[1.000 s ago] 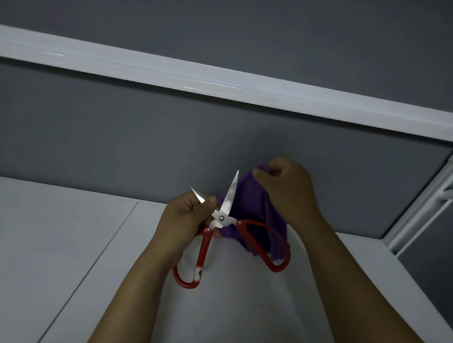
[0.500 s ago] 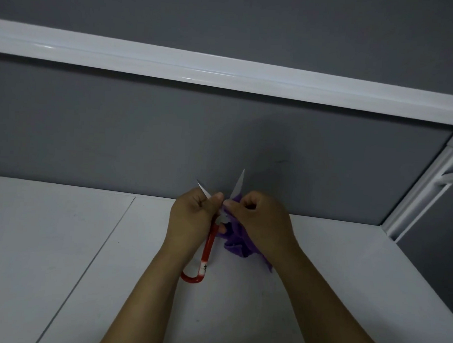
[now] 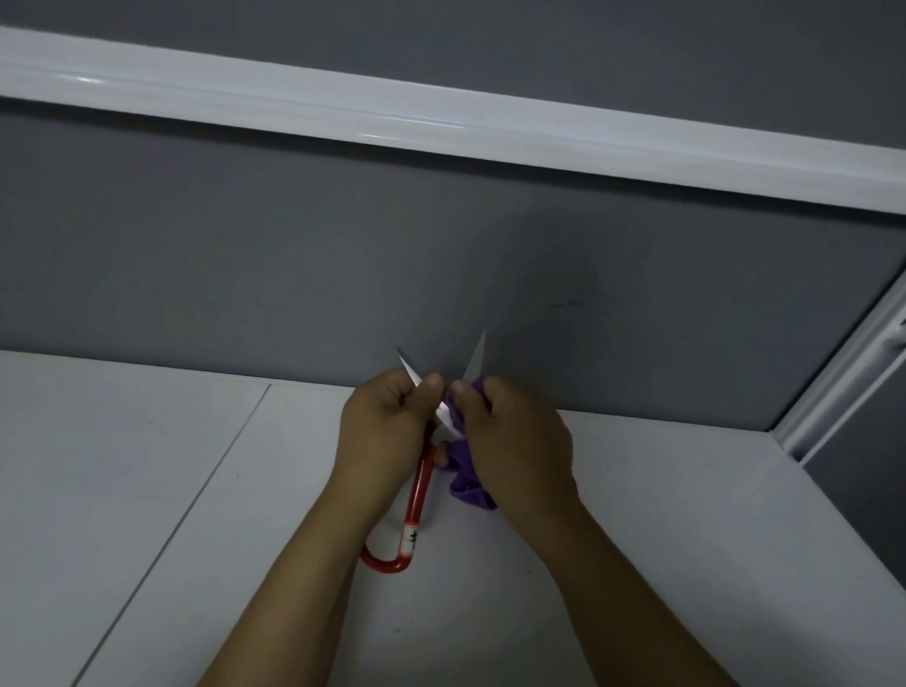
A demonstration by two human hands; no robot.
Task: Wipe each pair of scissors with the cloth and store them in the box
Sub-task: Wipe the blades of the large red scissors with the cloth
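Left hand [image 3: 386,433]: my fingers are curled round the scissors, gripping them near the pivot. The left blade comes out above my thumb.
Right hand [image 3: 514,443]: my fingers are curled round the cloth. Thumb and fingers pinch it against the lower part of the right blade.
Scissors [image 3: 419,496]: I hold them up between my two hands, above the table. The blades are spread in a V, and their tips point away from me past my knuckles. One red handle loop hangs below my left hand, toward me. The other handle is hidden behind my right hand and the cloth.
Handle mark: a white band with a dark sign sits low on the red loop. I cannot read it.
Cloth [image 3: 465,490]: it is purple and bunched in my right hand. A fold hangs out under my palm, just beside the red handle.
Table [image 3: 127,486]: it is white and lies under both hands and forearms, with a seam left of my left hand.
Wall [image 3: 238,258]: it is grey and stands beyond the blade tips.
Rail [image 3: 448,122]: it is white and runs across the wall well above my hands.
Frame [image 3: 850,367]: it is white and stands well off to the right of my right hand.
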